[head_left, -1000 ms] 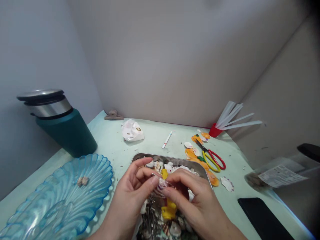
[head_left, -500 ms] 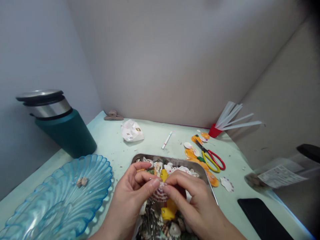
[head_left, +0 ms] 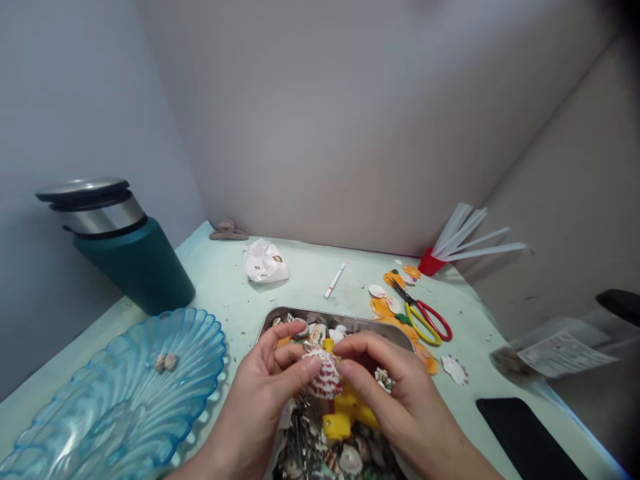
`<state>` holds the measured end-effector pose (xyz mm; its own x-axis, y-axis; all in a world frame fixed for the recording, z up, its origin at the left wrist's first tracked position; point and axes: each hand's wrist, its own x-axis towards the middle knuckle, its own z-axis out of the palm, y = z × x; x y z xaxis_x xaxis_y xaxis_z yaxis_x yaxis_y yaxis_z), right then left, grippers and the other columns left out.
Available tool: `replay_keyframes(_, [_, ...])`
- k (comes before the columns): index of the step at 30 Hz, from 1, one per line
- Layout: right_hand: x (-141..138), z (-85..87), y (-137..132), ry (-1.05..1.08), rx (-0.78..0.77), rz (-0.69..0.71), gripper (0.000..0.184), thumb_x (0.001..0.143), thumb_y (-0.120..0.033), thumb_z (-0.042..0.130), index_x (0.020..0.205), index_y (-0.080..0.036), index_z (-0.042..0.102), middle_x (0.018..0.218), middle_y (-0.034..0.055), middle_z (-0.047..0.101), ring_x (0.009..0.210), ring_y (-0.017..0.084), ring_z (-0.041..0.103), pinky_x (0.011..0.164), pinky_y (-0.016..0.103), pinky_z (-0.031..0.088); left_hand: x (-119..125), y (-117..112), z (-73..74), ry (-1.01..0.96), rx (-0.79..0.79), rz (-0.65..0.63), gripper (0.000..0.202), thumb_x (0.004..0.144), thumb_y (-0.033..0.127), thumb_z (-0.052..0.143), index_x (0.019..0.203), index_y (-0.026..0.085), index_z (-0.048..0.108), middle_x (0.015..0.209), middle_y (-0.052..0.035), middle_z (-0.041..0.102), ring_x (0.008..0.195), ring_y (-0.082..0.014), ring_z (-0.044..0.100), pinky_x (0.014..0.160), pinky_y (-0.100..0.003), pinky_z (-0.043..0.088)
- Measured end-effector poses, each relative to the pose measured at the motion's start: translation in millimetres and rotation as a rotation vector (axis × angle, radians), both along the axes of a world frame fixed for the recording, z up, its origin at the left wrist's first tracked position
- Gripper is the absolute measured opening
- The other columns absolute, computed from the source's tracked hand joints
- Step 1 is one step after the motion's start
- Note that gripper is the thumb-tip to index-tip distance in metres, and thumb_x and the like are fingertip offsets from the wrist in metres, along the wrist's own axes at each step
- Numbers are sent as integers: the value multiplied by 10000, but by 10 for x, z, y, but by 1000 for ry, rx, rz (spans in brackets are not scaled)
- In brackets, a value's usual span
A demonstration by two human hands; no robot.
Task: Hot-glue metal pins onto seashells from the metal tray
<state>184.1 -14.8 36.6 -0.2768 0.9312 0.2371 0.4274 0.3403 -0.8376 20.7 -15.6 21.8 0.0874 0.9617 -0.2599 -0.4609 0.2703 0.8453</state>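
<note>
A ribbed white and purplish-red seashell point(head_left: 324, 375) is pinched at its left side between the thumb and fingers of my left hand point(head_left: 267, 377). The thumb and forefinger of my right hand point(head_left: 387, 383) close in on the shell's upper right edge; what lies between those fingertips is too small to make out. Both hands are above a metal tray point(head_left: 350, 323) of shells and small metal pieces. Under my right hand, partly hidden, sits a yellow plastic object point(head_left: 337, 425); its kind is unclear.
A blue scalloped dish point(head_left: 195, 373) with small shells stands left, before a green bottle point(head_left: 135, 260). Scissors point(head_left: 425, 320) lie among orange and white pieces. A crumpled white packet point(head_left: 265, 261), a red cup point(head_left: 431, 261) of white strips, a black phone-like slab point(head_left: 525, 437) and a plastic bag point(head_left: 560, 353) surround them.
The seashell has tilted so more of its ribbed face shows. My right fingertips have shifted slightly right, uncovering more of the shell.
</note>
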Motion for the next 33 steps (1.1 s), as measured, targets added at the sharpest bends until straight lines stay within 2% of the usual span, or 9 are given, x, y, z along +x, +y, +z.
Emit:
replay_keyframes(6, [-13,-43,1,-31,-15,-11,160,891,-275,493,794,-200,595,748,-10,611,693,131,560,631,242,414,-14,18,-16,-19,54,23,425,710,167,724,1063,199,492,656,62,588,634,-78,572,678,-202,466])
replay_keyframes(10, [-6,-53,-5,-45,-7,2,245,903,-273,455,708,-187,577,687,-10,588,647,128,536,618,253,394,-14,16,0,0,36,-2,450,675,167,747,1055,180,506,668,37,611,618,-93,584,640,-208,471])
replay_keyframes(14, [7,-52,7,-19,-50,2,253,897,-279,462,687,-186,568,671,-13,583,637,125,530,601,242,392,4,19,29,-7,22,3,468,666,173,750,1070,168,513,675,25,622,596,-89,573,613,-201,468])
replay_keyframes(21, [-38,-49,12,-6,-18,-13,275,901,-288,459,663,-183,547,646,-17,564,609,115,512,581,231,382,20,-3,62,-34,10,-18,457,703,211,723,1099,177,498,732,-20,674,714,-150,632,675,-244,483])
replay_keyframes(27, [-24,-51,-2,-13,46,35,290,926,-268,435,675,-182,550,659,-17,558,615,108,513,593,232,384,14,-1,51,-38,7,30,442,701,202,729,1083,166,509,626,14,640,614,-113,597,644,-226,476])
replay_keyframes(30, [4,-30,23,19,155,11,220,928,-210,435,768,-193,585,732,-11,581,688,111,539,634,228,400,9,-7,58,-110,-33,23,477,706,207,721,1130,160,508,665,4,632,601,-112,586,631,-233,472])
replay_keyframes(32, [10,-27,28,33,245,1,126,897,-154,480,904,-202,596,840,2,596,781,119,556,700,228,420,5,-14,66,-160,-46,5,503,715,210,713,1168,162,501,706,-9,632,611,-113,583,632,-236,468])
replay_keyframes(33, [8,-32,24,32,275,26,157,878,-124,495,975,-205,588,897,12,591,823,123,557,731,232,427,4,-17,70,-182,-46,-2,508,721,210,707,1182,165,499,723,-14,632,622,-114,584,635,-237,467])
